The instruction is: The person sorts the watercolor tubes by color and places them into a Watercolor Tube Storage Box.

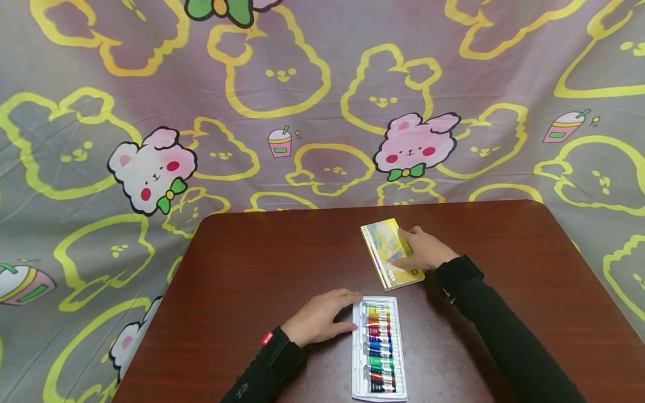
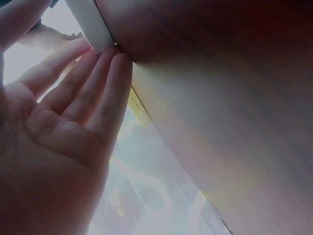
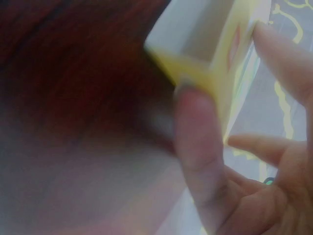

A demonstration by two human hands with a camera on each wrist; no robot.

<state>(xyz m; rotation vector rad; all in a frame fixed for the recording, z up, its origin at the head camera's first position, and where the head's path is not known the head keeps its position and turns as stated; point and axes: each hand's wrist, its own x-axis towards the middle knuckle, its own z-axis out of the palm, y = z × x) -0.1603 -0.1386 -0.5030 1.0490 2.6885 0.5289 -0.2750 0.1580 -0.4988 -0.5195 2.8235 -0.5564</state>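
A white plastic tray of small paint tubes in several colours lies lengthwise near the front of the table. My left hand is beside it, fingers extended, fingertips and thumb at its left edge near the far end. In the left wrist view the fingertips meet a corner of the white tray. Beyond the tray, a flat yellow box with a printed pastel picture lies at a slant. My right hand grips its right side, with the thumb over the printed face. The right wrist view shows fingers against the box's yellow edge, next to a pale end.
The brown wooden table has rounded far corners. Directly behind it hangs a grey-mauve cloth printed with yellow outlines and cartoon animals. The cloth also covers the left side, close to the table's edge.
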